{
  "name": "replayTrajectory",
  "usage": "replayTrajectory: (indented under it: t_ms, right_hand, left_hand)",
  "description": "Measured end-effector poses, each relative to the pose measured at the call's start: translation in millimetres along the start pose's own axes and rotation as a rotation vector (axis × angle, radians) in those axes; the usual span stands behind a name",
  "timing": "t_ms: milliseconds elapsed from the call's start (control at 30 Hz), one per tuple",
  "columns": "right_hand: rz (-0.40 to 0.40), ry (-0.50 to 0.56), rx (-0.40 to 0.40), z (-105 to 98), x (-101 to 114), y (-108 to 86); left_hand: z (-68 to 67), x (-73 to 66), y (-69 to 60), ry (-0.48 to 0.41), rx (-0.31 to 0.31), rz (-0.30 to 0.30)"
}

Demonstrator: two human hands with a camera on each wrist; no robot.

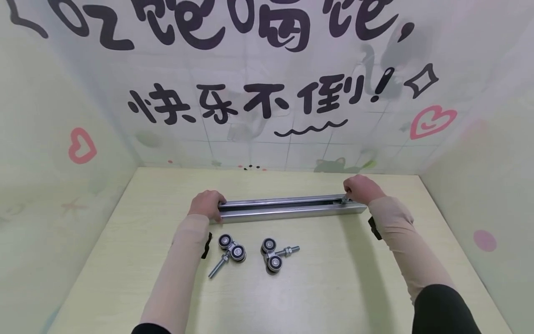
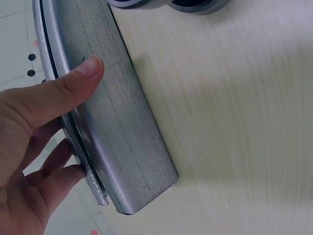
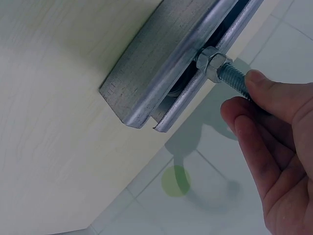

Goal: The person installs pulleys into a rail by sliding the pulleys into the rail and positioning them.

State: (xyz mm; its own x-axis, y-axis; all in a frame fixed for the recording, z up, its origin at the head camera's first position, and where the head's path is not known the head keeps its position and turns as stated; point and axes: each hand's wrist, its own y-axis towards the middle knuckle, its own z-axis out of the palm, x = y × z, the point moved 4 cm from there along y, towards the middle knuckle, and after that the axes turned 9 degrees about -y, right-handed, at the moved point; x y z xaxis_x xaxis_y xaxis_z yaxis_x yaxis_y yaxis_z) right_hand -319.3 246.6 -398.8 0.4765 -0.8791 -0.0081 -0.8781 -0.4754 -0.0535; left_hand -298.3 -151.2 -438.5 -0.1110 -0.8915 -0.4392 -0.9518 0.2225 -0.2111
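A slotted steel rail (image 1: 292, 214) lies across the table, its slot facing up. My left hand (image 1: 206, 205) grips the rail's left end; in the left wrist view the thumb (image 2: 90, 68) presses on the broad side and the fingers sit behind. At the rail's right end, my right hand (image 1: 362, 189) pinches the threaded bolt (image 3: 232, 78) of a roller trolley between thumb and fingers. The trolley's nuts (image 3: 213, 63) stand at the slot, with its wheels inside the rail, mostly hidden. Two more roller trolleys, a left one (image 1: 232, 253) and a right one (image 1: 275, 255), lie in front of the rail.
The pale wooden table (image 1: 317, 287) ends at a printed backdrop (image 1: 250, 153) with lettering behind the rail. Side panels of the same kind stand left (image 1: 50, 222) and right (image 1: 479, 195).
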Motion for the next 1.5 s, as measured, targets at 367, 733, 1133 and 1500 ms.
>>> replayTrajectory:
  t_ms: [367,733,1133,1500]
  right_hand:
    - [0.099,0.150,0.197,1.5,-13.4,0.6]
    - [0.195,0.179,0.261,40.9,-27.5,-9.0]
    - [0.290,0.243,0.184,46.9,-30.5,-8.1]
    - [0.278,0.231,0.148,50.2,-32.3,1.0]
  left_hand:
    - [-2.1,-0.3,-0.8,-0.023,-0.005,-0.002]
    - [6.2,-3.8,-1.0,-0.044,0.013,-0.014]
    - [-0.6,-7.2,4.4,0.012,0.039,0.040]
    - [-1.7,-13.1,2.8,0.108,0.110,0.030]
